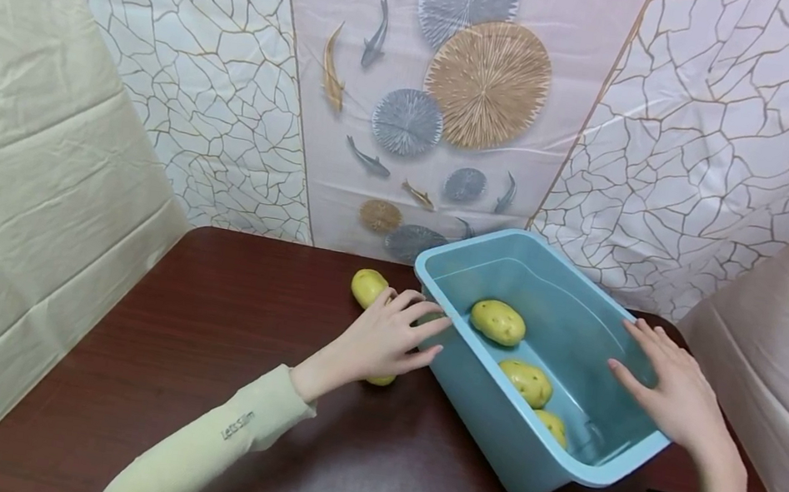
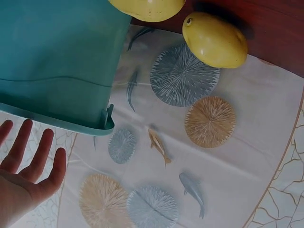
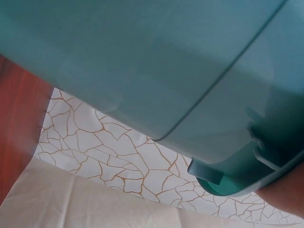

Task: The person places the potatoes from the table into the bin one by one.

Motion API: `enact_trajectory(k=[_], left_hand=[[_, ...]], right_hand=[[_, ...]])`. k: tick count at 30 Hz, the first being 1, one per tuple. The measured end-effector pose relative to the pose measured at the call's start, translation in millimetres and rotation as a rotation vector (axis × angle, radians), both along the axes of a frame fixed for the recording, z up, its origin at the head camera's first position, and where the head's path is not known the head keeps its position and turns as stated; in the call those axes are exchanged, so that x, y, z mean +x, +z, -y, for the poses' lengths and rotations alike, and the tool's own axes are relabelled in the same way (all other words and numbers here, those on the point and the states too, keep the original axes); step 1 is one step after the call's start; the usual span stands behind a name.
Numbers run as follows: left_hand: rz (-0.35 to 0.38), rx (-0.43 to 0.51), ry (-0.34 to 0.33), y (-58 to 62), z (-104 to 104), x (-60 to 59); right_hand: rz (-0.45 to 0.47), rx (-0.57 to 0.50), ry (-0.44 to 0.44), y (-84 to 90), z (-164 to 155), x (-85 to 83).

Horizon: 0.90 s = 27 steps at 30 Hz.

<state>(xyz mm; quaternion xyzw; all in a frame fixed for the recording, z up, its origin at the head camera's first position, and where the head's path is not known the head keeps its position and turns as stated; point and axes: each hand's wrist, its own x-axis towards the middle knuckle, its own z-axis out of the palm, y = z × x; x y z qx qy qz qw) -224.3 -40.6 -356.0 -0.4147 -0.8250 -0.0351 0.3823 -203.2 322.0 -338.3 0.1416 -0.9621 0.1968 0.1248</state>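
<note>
A person's two hands flank a blue plastic tub (image 1: 490, 428) on a dark red-brown table (image 1: 212, 355); the tub sits toward the table's back right corner, skewed, one end near the back edge and the other toward the right front. At the left, a yellow potato (image 1: 368, 286) lies on the table close to the back edge, just beside the tub's left wall; a second potato (image 1: 381, 380) shows only as a sliver under the left hand (image 1: 384, 344), nearer the table's middle. That hand, in a pale green sleeve (image 1: 216, 439), is spread with fingers straight, its fingertips (image 1: 438, 326) at the tub's left wall; it grips nothing. Inside the tub three more potatoes lie in a row along the floor: one (image 1: 498, 321) toward the far end, one (image 1: 527, 381) in the middle, one (image 1: 553, 425) nearest the person. At the right, the right hand (image 1: 670, 386) lies flat with fingers extended on the tub's right rim, holding nothing; whether it presses cannot be told. A fish-and-disc patterned sheet (image 1: 452, 103) hangs behind the table.
</note>
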Motion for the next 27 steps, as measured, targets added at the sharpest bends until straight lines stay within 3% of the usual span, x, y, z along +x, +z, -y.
enact_trajectory(k=[27], left_hand=[[0.064, -0.015, 0.064, -30.7, 23.0, 1.8]], right_hand=[[-0.008, 0.033, 0.016, 1.1, -0.1, 0.3]])
